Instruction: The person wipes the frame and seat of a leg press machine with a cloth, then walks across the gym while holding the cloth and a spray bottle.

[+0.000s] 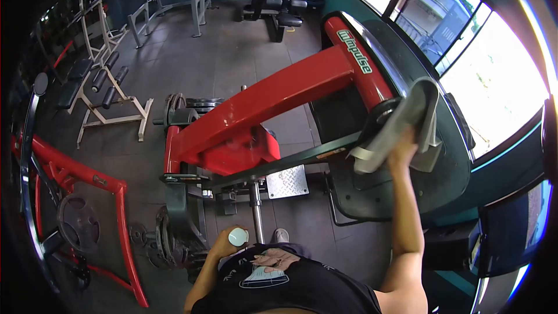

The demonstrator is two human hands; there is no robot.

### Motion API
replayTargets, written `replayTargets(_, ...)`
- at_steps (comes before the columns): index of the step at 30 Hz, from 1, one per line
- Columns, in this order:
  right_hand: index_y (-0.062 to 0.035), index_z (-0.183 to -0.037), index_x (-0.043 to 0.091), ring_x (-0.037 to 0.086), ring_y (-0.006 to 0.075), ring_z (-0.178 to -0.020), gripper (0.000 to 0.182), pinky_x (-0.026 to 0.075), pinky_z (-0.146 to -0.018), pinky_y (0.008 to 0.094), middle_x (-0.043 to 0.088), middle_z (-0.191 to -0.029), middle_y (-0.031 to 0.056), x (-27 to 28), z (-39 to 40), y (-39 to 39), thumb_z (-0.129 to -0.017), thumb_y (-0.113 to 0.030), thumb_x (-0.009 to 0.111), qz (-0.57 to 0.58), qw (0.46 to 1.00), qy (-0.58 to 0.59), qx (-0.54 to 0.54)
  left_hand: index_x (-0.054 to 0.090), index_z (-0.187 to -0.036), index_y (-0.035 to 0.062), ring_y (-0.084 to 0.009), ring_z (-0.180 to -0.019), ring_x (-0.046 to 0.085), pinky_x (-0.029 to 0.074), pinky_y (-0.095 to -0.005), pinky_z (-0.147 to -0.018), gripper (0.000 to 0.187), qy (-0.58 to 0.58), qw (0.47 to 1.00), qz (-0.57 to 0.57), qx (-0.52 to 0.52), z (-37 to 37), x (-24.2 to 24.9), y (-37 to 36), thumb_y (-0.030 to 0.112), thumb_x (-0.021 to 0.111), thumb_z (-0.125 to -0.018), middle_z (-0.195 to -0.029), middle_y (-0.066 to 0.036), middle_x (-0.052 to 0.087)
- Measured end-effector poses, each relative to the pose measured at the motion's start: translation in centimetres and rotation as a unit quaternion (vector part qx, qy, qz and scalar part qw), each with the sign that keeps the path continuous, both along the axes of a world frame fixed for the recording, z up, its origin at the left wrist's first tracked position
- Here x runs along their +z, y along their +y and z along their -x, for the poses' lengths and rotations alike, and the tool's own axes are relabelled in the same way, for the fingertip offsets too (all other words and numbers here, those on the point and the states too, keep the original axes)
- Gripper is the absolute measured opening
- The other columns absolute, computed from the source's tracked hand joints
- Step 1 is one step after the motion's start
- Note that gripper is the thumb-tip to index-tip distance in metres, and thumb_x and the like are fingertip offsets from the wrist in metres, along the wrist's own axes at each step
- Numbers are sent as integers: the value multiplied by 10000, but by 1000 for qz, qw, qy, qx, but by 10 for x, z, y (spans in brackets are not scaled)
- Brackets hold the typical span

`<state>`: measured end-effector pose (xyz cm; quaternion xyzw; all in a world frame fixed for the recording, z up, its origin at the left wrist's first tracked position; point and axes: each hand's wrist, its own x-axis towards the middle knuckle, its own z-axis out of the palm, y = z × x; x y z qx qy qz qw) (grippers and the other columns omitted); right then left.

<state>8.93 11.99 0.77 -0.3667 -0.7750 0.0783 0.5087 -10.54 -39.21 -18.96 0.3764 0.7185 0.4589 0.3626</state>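
My right hand (403,146) is reached far out to the right, closed on a grey cloth (392,131). The cloth lies over the end of the red gym machine (279,94), by the black arm and the dark side panel (401,192). Part of the cloth is blurred and hangs in folds past my fingers. Low and near my body, my left hand (222,245) is wrapped round a small container with a pale round top (238,236). Its lower part is hidden by my fingers.
Weight plates (168,238) hang on the machine's left side. A second red frame (121,221) with a plate stands at the left. Behind are a pale bench (113,99) and a black seat machine (285,20). Windows (447,17) line the right wall.
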Motion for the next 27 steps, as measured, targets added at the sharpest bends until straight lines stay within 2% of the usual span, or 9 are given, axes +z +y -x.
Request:
replayTargets(1, 72, -1315, 489, 441, 369, -1302, 426, 293, -1112, 476, 489, -1370, 260, -15, 14, -17, -1009, -222, 446, -202, 953, -205, -93, 674, -1125, 80, -248, -911, 696, 538, -345, -826, 513, 2, 1000, -12, -3, 2, 2, -4, 211, 871, -670, -1002, -124, 711)
replayTargets(4, 74, -1380, 440, 420, 444, -1294, 464, 286, -1132, 489, 443, -1394, 294, 16, 44, -34, -1008, -202, 428, -284, 947, -146, 37, 680, -1117, 80, -247, -923, 696, 538, -345, -825, 489, 21, 1000, 21, 5, 5, 17, -11, 154, 859, -668, -1015, -126, 710)
replayTargets(9, 50, -1359, 479, 442, 413, -1289, 446, 334, -1108, 479, 480, -1370, 268, -55, 77, -8, -994, -204, 447, -199, 959, -14, -202, 675, -1129, 65, -260, -965, 693, 533, -350, -858, 528, 19, 999, 50, 3, 1, 15, -23, 169, 869, -649, -1059, -142, 703)
replayTargets(13, -69, -1398, 482, 460, 351, -1297, 494, 337, -1114, 477, 519, -1375, 179, -169, 139, -95, -968, -312, 475, -246, 964, -103, -23, 665, -1148, 74, -269, -1027, 672, 522, -370, -899, 532, 24, 999, 20, 5, -14, -3, -27, 235, 853, -677, -1097, -141, 696)
replayTargets(15, -109, -1376, 515, 465, 349, -1292, 549, 329, -1113, 480, 529, -1365, 172, -139, 133, -156, -898, -379, 536, -29, 944, -211, 250, 667, -1149, 77, -287, -1039, 666, 515, -378, -913, 504, 33, 999, 14, -12, -20, 4, -23, 220, 830, -694, -1104, -139, 695)
replayTargets(20, 12, -860, 623, 615, 384, -759, 176, 468, -697, 504, 618, -784, 238, -132, 127, -59, -881, -117, 506, -141, 908, -356, 171, 656, -1168, 76, -301, -1092, 637, 485, -401, -958, 539, -2, 998, 19, 60, -38, 31, -29, 189, 823, -668, -1145, -131, 681)
replayTargets(21, 12, -755, 611, 611, 381, -680, 200, 461, -617, 487, 614, -722, 229, -49, 124, -120, -879, -109, 512, -147, 915, -333, 176, 654, -1173, 81, -302, -1102, 630, 477, -404, -966, 542, 14, 996, 15, 83, -43, 23, -34, 188, 822, -669, -1155, -128, 677)
replayTargets(22, -13, -729, 644, 637, 351, -668, 234, 477, -605, 478, 646, -718, 187, -69, 129, -113, -885, -121, 507, -261, 869, -396, 142, 652, -1177, 86, -303, -1111, 623, 470, -406, -975, 544, 32, 994, 11, 108, -49, 8, -42, 187, 822, -670, -1166, -125, 674)
replayTargets(27, -91, -923, 755, 715, 301, -874, 238, 541, -701, 425, 734, -950, 142, -85, 203, -185, -848, -204, 559, -121, 720, -628, 269, 660, -1161, 117, -308, -1085, 624, 467, -406, -967, 515, 91, 962, 4, 255, -76, 15, -74, 262, 840, -701, -1145, -111, 675)
